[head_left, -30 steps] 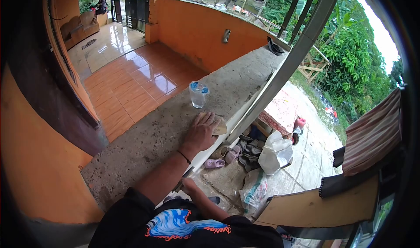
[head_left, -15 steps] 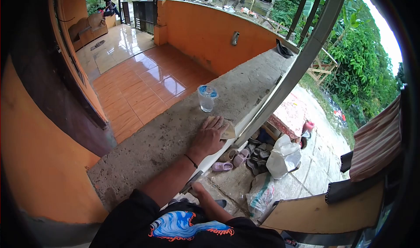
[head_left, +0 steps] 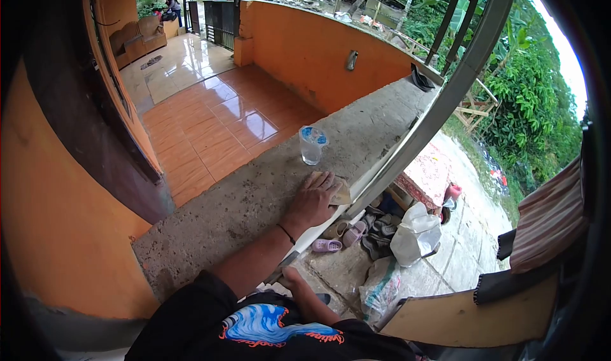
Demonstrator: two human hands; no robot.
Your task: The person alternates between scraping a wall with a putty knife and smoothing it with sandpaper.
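My left hand lies palm down on a concrete ledge, fingers curved over a flat tan piece that looks like a folded sheet. Its edges show around the fingers; the rest is under the hand. Just beyond the fingertips stands a clear plastic cup with blue print on its torn lid. My right hand is low beside the ledge, near my body. Its fingers are hidden, so I cannot make out whether it holds anything.
Sandals and clogs lie on the paving right of the ledge, near a white plastic bag and a sack. A pillar rises from the ledge's outer edge. A dark object rests at its far end. People are in the background.
The whole view has shifted slightly, so the ledge, cup and bags appear a little further right. My left hand stays on the tan piece near the cup, with little visible movement.
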